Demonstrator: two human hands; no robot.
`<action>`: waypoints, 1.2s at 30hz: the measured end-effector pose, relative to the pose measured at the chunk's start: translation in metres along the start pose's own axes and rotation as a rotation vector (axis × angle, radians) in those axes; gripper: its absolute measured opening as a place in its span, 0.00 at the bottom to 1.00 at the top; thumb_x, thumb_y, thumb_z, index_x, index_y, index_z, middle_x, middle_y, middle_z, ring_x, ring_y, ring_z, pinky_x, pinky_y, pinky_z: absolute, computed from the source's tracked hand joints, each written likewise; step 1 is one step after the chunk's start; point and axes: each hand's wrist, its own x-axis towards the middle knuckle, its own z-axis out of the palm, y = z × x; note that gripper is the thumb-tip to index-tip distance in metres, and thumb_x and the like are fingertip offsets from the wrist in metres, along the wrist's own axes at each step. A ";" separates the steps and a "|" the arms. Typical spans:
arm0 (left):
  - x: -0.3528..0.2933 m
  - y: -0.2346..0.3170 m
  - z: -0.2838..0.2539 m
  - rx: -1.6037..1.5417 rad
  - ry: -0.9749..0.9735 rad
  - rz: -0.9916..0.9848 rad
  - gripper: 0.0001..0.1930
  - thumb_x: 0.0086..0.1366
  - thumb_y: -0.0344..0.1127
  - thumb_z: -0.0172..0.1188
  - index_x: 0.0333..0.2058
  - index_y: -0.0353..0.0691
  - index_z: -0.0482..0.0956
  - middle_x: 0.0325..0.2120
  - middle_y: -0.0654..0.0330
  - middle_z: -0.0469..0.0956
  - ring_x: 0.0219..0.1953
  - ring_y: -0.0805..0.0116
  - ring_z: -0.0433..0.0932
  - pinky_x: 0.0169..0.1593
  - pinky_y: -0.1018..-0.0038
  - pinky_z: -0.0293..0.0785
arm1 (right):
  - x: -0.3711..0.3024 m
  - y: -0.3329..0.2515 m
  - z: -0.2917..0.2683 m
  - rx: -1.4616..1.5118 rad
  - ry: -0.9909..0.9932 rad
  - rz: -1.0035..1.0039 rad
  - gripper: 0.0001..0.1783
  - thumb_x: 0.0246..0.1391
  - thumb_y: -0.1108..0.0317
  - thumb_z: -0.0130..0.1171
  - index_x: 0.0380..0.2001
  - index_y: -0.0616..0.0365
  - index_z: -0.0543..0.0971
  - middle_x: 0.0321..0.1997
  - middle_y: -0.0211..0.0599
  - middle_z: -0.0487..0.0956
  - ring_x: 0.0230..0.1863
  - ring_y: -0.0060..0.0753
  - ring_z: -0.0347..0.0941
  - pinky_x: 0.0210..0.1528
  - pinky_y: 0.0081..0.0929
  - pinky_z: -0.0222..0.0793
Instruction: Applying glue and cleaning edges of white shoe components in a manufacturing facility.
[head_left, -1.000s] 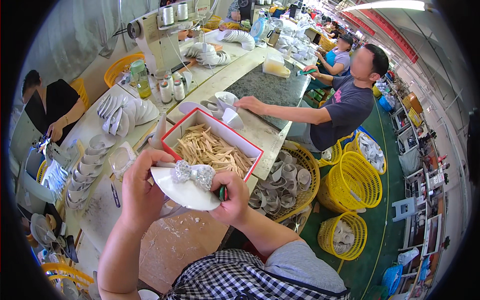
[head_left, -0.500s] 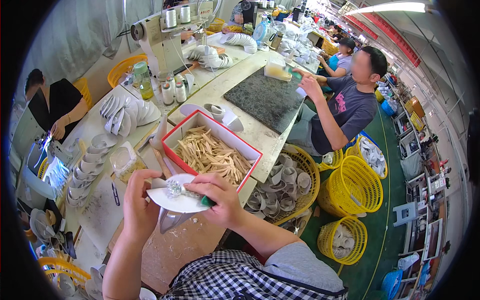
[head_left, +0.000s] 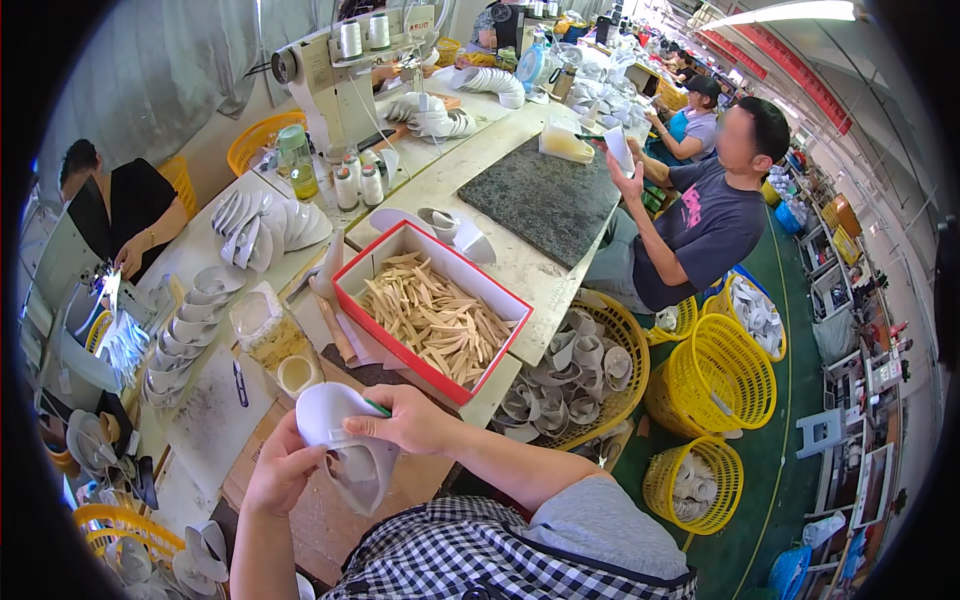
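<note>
A white curved shoe upper is held up over the near side of the bench, its rounded flap upright at the top. My left hand pinches its left edge between thumb and fingers. My right hand grips the other side, thumb pressed on the front. A thin green handle shows beside the right fingers; the rest of that tool is hidden. Just beyond the upper stand a small round cup and a glue-crusted clear tub.
A red-rimmed white box of thin beige strips stands ahead. Rows of white uppers line the left. A yellow basket of uppers is at the right. Across the bench, a co-worker holds a white piece by a dark mat.
The upper has been tipped from lying flat to upright and lowered toward me; its sparkling ornament is out of sight. The small cup has come into view. The co-worker has raised a white piece.
</note>
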 end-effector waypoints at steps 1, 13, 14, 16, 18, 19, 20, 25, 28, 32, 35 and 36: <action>-0.003 -0.001 -0.001 0.007 0.032 0.011 0.26 0.50 0.24 0.60 0.49 0.35 0.64 0.38 0.58 0.74 0.39 0.69 0.75 0.45 0.74 0.71 | -0.001 -0.003 -0.002 -0.165 -0.014 -0.006 0.20 0.50 0.52 0.62 0.34 0.60 0.77 0.25 0.27 0.72 0.30 0.19 0.67 0.32 0.20 0.64; -0.027 -0.027 0.019 -0.057 0.150 0.384 0.30 0.43 0.18 0.59 0.49 0.37 0.66 0.45 0.56 0.72 0.49 0.63 0.70 0.55 0.70 0.64 | -0.011 0.038 -0.015 0.192 -0.222 0.014 0.23 0.47 0.57 0.66 0.43 0.57 0.73 0.35 0.25 0.73 0.39 0.19 0.66 0.44 0.20 0.63; -0.028 -0.028 0.022 -0.128 0.155 0.391 0.30 0.43 0.17 0.60 0.49 0.37 0.66 0.45 0.57 0.72 0.49 0.64 0.70 0.55 0.69 0.64 | -0.010 0.036 -0.015 0.188 -0.225 0.017 0.23 0.47 0.57 0.66 0.43 0.57 0.73 0.35 0.25 0.73 0.39 0.19 0.66 0.44 0.20 0.63; -0.032 -0.031 0.025 -0.129 0.173 0.404 0.30 0.44 0.19 0.60 0.50 0.37 0.65 0.46 0.56 0.71 0.50 0.63 0.70 0.55 0.69 0.64 | -0.009 0.033 -0.012 0.173 -0.246 -0.017 0.19 0.46 0.62 0.67 0.38 0.56 0.73 0.33 0.23 0.71 0.37 0.17 0.65 0.41 0.18 0.62; -0.040 -0.031 0.025 -0.129 0.201 0.423 0.31 0.45 0.20 0.60 0.51 0.37 0.65 0.47 0.56 0.70 0.51 0.62 0.69 0.55 0.68 0.64 | -0.011 0.024 -0.002 0.145 -0.198 -0.114 0.18 0.44 0.65 0.68 0.37 0.55 0.72 0.33 0.22 0.71 0.36 0.16 0.65 0.40 0.18 0.61; -0.047 -0.029 0.024 -0.212 0.125 0.316 0.31 0.46 0.23 0.60 0.52 0.36 0.64 0.48 0.56 0.69 0.51 0.62 0.69 0.55 0.68 0.65 | -0.011 0.020 0.003 0.118 -0.148 -0.211 0.18 0.43 0.68 0.68 0.35 0.55 0.71 0.32 0.22 0.70 0.35 0.16 0.64 0.39 0.17 0.61; -0.053 -0.029 0.023 -0.296 0.050 0.211 0.32 0.48 0.25 0.61 0.54 0.36 0.62 0.49 0.56 0.68 0.52 0.62 0.68 0.54 0.68 0.65 | -0.011 0.016 0.004 0.119 -0.164 -0.207 0.18 0.43 0.68 0.68 0.35 0.55 0.71 0.32 0.22 0.70 0.35 0.16 0.64 0.39 0.17 0.61; -0.080 -0.059 -0.008 0.010 0.209 0.104 0.26 0.53 0.35 0.63 0.50 0.34 0.67 0.42 0.61 0.73 0.46 0.69 0.71 0.49 0.71 0.69 | -0.004 0.019 0.028 -0.190 -0.337 -0.379 0.21 0.40 0.70 0.69 0.38 0.53 0.71 0.32 0.23 0.70 0.33 0.16 0.65 0.37 0.17 0.62; -0.073 -0.057 0.005 0.260 0.362 0.109 0.14 0.60 0.36 0.58 0.42 0.34 0.74 0.30 0.66 0.77 0.34 0.75 0.75 0.40 0.76 0.72 | 0.002 0.025 0.031 -0.423 -0.184 -0.496 0.22 0.40 0.70 0.69 0.39 0.54 0.72 0.31 0.25 0.70 0.33 0.17 0.65 0.36 0.19 0.63; -0.080 -0.089 -0.009 0.023 0.553 0.056 0.13 0.64 0.39 0.54 0.39 0.34 0.72 0.28 0.62 0.76 0.29 0.74 0.74 0.34 0.76 0.72 | 0.006 0.037 0.051 -0.154 -0.109 -0.097 0.22 0.42 0.70 0.67 0.42 0.57 0.72 0.30 0.23 0.71 0.32 0.15 0.65 0.36 0.16 0.63; -0.088 -0.108 -0.028 -0.446 0.657 0.139 0.18 0.65 0.45 0.51 0.42 0.34 0.70 0.29 0.59 0.74 0.28 0.71 0.73 0.34 0.73 0.73 | 0.010 0.069 0.047 -0.131 -0.277 0.162 0.19 0.46 0.65 0.66 0.41 0.58 0.72 0.30 0.24 0.74 0.32 0.16 0.69 0.38 0.15 0.65; -0.090 -0.109 -0.032 -0.463 0.689 0.134 0.18 0.65 0.45 0.51 0.42 0.34 0.70 0.29 0.59 0.74 0.28 0.71 0.73 0.34 0.73 0.73 | 0.009 0.073 0.050 -0.128 -0.304 0.186 0.19 0.46 0.65 0.66 0.41 0.58 0.72 0.30 0.24 0.74 0.32 0.16 0.69 0.38 0.15 0.65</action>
